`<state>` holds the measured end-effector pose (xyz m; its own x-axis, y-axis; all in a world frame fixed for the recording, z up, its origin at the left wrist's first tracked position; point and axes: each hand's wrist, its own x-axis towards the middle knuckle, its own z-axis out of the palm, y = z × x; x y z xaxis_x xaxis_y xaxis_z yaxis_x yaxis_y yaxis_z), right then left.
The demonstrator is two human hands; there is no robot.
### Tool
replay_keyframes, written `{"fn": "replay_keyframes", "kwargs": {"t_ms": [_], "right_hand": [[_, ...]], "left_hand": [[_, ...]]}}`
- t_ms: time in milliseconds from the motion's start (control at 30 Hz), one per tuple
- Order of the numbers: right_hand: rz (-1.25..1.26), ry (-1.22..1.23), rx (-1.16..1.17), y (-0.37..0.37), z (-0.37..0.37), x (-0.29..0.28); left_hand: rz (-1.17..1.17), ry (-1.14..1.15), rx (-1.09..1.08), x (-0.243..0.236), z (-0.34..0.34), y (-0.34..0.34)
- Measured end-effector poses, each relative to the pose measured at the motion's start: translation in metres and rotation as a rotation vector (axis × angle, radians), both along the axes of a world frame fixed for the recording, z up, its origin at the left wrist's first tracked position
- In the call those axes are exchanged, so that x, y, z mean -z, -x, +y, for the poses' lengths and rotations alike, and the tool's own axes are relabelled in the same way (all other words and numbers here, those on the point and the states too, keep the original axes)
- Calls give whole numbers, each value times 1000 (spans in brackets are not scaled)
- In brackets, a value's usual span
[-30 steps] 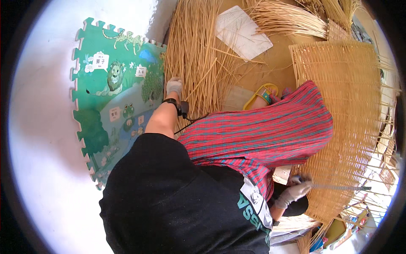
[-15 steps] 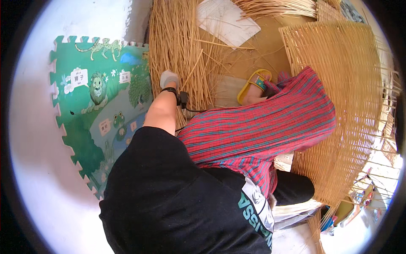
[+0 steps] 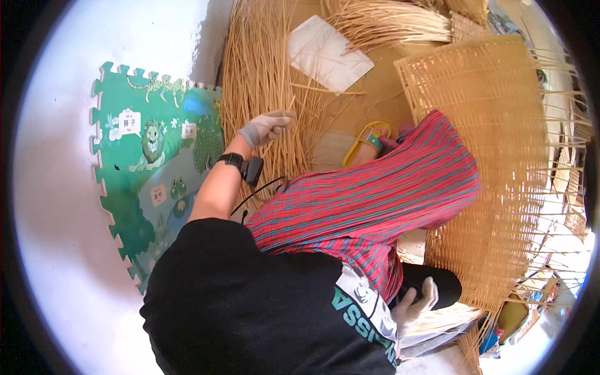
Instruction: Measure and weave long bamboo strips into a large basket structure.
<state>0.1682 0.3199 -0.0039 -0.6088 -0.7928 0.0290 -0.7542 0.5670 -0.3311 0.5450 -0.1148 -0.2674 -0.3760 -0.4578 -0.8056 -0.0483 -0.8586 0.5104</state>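
My left hand (image 3: 269, 127) curls over strips (image 3: 259, 62), any pinch unclear; my right hand (image 3: 417, 306) spreads, its forearm hidden.

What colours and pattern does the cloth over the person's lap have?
The cloth is red with blue-green stripes, shown best in the head view.

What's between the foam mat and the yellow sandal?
In the head view: the left hand over loose strands, then a pale patch of floor.

Right hand (image 3: 412, 310) (earlier clenched) now splayed
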Motion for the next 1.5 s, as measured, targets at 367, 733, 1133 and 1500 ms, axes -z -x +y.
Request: {"fn": "replay_keyframes", "kwargs": {"t_ms": [367, 733, 1133, 1500], "right_hand": [[-915, 220, 62, 15, -138, -27], [-991, 870, 599, 112, -12, -1], [-731, 1175, 531, 223, 10, -19], [-675, 1224, 702, 230, 36, 1]], "left_hand": [[1056, 708, 789, -245, 83, 299], [880, 443, 878, -259, 170, 433], [752, 472, 703, -281, 142, 526], [720, 559, 576, -285, 157, 555]]}}
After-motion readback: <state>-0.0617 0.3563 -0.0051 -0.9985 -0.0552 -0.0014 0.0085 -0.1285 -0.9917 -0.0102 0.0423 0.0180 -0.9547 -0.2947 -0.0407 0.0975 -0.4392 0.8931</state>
